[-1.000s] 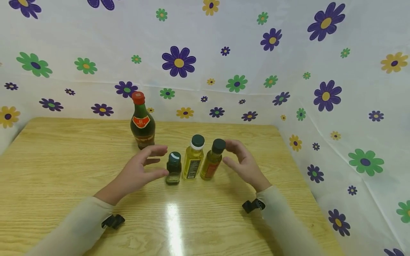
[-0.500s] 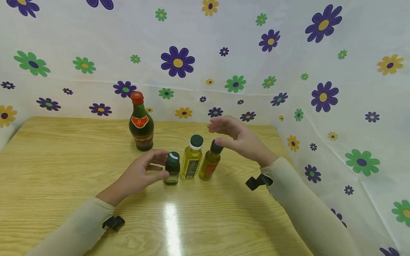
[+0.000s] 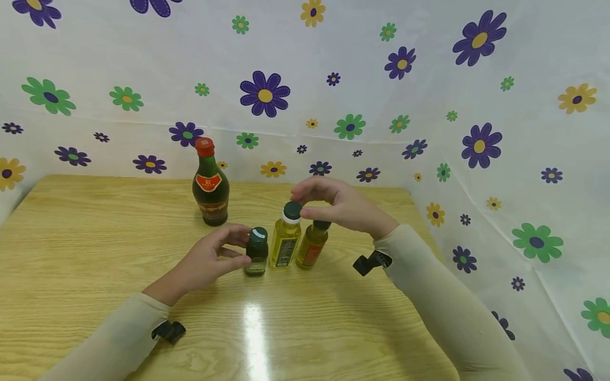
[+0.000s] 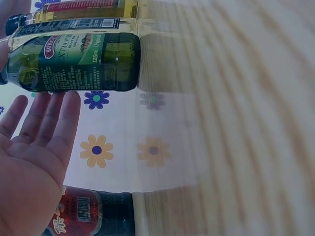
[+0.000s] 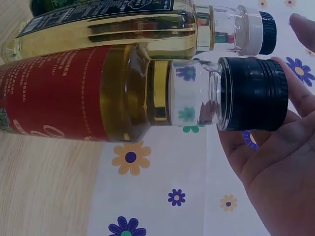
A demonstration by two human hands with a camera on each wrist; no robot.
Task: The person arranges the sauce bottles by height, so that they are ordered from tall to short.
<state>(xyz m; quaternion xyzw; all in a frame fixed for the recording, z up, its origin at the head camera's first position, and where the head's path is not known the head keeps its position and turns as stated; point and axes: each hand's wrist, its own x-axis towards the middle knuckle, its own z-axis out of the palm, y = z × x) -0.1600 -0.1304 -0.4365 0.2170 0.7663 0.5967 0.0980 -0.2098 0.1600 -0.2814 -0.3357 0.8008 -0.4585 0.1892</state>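
Hovering over the red-labelled bottle [image 3: 312, 248], my right hand [image 3: 344, 206] arches, thumb and fingers apart, about the cap [image 3: 292, 210] of the middle bottle [image 3: 286, 241]. My left hand [image 3: 207, 259] is loosely spread beside the small bottle [image 3: 257, 251]; touching, I cannot tell. All three bottles stand in a row on the table [image 3: 119, 233].

- A pale yellow, wood-grained table [image 3: 95, 238] shows a bright streak of glare.
- White sheeting printed with purple, green and yellow flowers [image 3: 297, 50] hangs behind and to the right.
- A tall dark green glass bottle with a red cap [image 3: 211, 197] stands upright toward the back.
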